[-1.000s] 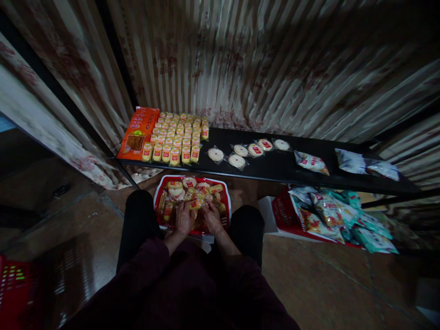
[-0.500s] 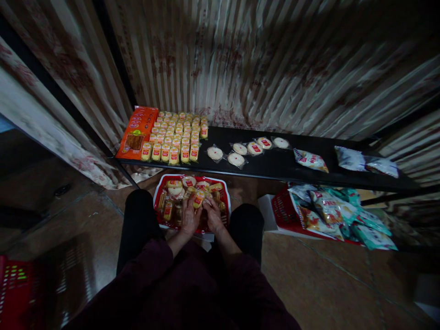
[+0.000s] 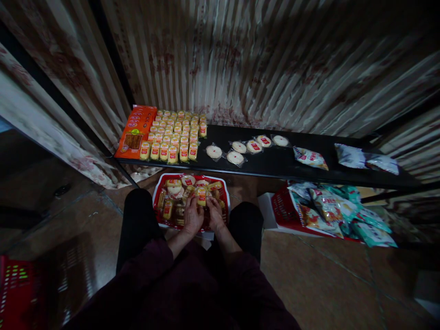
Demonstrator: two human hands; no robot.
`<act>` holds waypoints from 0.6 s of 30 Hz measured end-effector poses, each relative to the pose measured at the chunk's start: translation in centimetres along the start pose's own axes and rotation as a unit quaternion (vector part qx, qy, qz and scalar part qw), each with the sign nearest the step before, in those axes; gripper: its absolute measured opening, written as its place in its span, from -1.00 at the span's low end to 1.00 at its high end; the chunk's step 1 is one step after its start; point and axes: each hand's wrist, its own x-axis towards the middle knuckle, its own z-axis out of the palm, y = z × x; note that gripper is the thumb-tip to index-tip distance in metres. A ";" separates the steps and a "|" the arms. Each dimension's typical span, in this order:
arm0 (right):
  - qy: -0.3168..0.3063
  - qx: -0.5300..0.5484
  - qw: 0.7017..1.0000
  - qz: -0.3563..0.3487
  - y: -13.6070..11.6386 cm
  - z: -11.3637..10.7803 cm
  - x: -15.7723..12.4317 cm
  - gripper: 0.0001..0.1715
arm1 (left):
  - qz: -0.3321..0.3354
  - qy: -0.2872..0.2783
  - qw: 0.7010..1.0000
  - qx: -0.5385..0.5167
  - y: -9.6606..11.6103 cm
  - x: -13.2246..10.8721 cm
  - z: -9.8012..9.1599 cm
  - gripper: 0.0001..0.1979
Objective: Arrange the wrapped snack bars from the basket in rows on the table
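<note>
Between my knees sits a red basket with a white rim (image 3: pixel 225 189), filled with wrapped snack cakes and round pastries. Over it, my left hand (image 3: pixel 193 215) and my right hand (image 3: pixel 215 213) together hold one small yellow wrapped cake (image 3: pixel 201 197) with a red label, upright between the fingertips. Above the basket, rows of the same kind of yellow wrapped cakes (image 3: pixel 173 154) stand on the left part of a black shelf (image 3: pixel 271 172). Several round white wrapped pastries (image 3: pixel 235 158) lie on the shelf to their right.
An orange snack packet (image 3: pixel 135 132) lies at the shelf's left end. Crisp-like bags (image 3: pixel 310 158) rest toward its right. Below stands another red basket (image 3: pixel 283 208) heaped with bags. A third red basket (image 3: pixel 16 288) is at lower left. A curtain (image 3: pixel 237 59) hangs behind the shelf.
The yellow cake has been turned more upright and shifted slightly to the right and up in my fingers. The shelf's contents look the same.
</note>
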 end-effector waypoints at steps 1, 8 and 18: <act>-0.005 0.001 1.000 0.003 -0.1 0.0 0.0 -0.69 | -0.001 0.002 1.000 0.000 0.2 0.1 0.0 -0.61; -0.024 0.054 0.998 0.034 -0.7 -0.1 -0.1 -0.67 | -0.010 -0.004 1.000 -0.022 1.0 0.6 -0.6 -0.61; -0.045 0.084 0.994 0.056 -1.7 -0.1 -0.7 -0.63 | -0.087 0.005 0.989 -0.122 1.5 1.4 -0.7 -0.73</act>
